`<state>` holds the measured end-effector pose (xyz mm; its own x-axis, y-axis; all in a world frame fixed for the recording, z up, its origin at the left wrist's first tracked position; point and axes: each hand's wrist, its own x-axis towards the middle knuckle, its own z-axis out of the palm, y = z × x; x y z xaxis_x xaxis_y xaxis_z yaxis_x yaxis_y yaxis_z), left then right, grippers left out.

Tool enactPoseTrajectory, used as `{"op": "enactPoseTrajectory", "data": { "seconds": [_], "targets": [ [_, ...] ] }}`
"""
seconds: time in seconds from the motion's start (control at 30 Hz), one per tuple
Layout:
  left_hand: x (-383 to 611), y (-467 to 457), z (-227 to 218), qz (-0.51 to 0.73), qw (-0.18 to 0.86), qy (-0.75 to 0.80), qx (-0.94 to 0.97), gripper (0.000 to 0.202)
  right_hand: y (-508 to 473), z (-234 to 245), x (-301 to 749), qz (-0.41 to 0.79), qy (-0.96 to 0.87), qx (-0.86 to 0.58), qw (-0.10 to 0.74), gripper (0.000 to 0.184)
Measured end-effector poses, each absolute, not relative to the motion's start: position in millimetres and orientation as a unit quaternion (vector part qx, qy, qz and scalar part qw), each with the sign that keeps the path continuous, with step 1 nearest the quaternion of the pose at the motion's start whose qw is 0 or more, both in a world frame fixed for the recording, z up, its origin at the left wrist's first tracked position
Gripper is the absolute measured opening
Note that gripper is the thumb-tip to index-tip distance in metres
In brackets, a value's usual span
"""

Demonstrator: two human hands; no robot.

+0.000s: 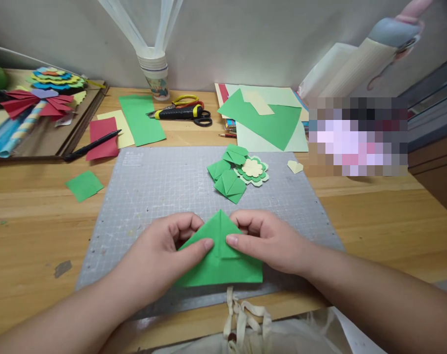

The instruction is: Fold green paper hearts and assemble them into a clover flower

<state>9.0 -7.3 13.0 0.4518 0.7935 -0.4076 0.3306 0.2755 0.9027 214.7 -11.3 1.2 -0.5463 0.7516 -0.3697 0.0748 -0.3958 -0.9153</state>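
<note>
A folded green paper triangle point(223, 268) lies on the grey cutting mat point(153, 187), its tip pointing away from me. My left hand point(164, 258) grips its left side, fingers curled and thumb pressed on the paper near the centre crease. My right hand point(271, 241) grips the right side the same way, its thumb meeting the left thumb at the middle fold. Both hands rest on the mat.
Several folded green pieces point(228, 177) and a cream-and-green paper flower point(253, 169) lie further up the mat. Scissors point(188, 114), a black pen point(92, 145), green and red paper sheets point(140, 118), stacked cups point(155, 73) and paper crafts point(42, 98) sit behind on the wooden table.
</note>
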Motion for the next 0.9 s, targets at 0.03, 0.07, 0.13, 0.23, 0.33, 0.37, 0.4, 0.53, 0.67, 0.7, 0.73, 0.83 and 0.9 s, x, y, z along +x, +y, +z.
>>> {"op": "enactPoseTrajectory", "data": {
  "seconds": [0.03,0.07,0.13,0.23,0.33,0.37,0.4,0.53,0.67,0.7,0.73,0.83,0.9],
  "targets": [
    [7.8,-7.7,12.8,0.204,0.580,0.498,0.612,0.020,-11.5,1.4,215.5,0.693,-0.530,-0.427,0.238,0.020],
    [6.3,-8.3,12.6,0.227,0.516,0.496,0.660,0.017,-11.7,1.6,216.3,0.642,-0.578,-0.435,0.253,0.016],
    [3.0,-10.2,12.6,0.275,0.366,0.461,0.760,0.011,-12.1,1.9,218.2,0.480,-0.702,-0.428,0.304,0.008],
    [-0.6,-12.6,11.1,0.311,0.155,0.390,0.853,0.012,-12.1,0.7,220.1,0.205,-0.836,-0.359,0.360,0.012],
    [-0.5,-12.6,5.7,0.267,0.041,0.367,0.890,0.014,-11.3,-2.9,219.7,0.059,-0.881,-0.337,0.327,0.015],
    [0.3,-12.0,3.4,0.244,0.028,0.365,0.898,0.015,-11.0,-4.3,219.1,0.038,-0.888,-0.342,0.306,0.017],
    [1.4,-11.3,1.1,0.222,0.022,0.366,0.904,0.016,-10.8,-5.6,218.5,0.029,-0.892,-0.352,0.281,0.018],
    [5.7,-9.8,-4.7,0.153,0.021,0.383,0.911,0.020,-12.1,-7.5,217.0,0.071,-0.900,-0.375,0.210,0.012],
    [6.2,-12.7,-4.2,0.137,0.066,0.389,0.909,0.018,-14.9,-4.1,218.6,0.102,-0.911,-0.361,0.171,0.015],
    [5.8,-13.6,-3.8,0.134,0.083,0.385,0.909,0.016,-15.4,-3.3,219.3,0.099,-0.914,-0.357,0.164,0.019],
    [5.3,-14.2,-3.3,0.131,0.099,0.380,0.910,0.015,-15.8,-2.8,220.1,0.097,-0.916,-0.355,0.158,0.023],
    [4.3,-15.2,-2.3,0.134,0.130,0.360,0.914,0.011,-17.3,-2.6,222.5,0.102,-0.919,-0.354,0.141,0.026],
    [4.6,-15.9,-1.8,0.141,0.132,0.347,0.918,0.013,-19.1,-3.1,224.2,0.113,-0.919,-0.357,0.125,0.023]
  ]
}}
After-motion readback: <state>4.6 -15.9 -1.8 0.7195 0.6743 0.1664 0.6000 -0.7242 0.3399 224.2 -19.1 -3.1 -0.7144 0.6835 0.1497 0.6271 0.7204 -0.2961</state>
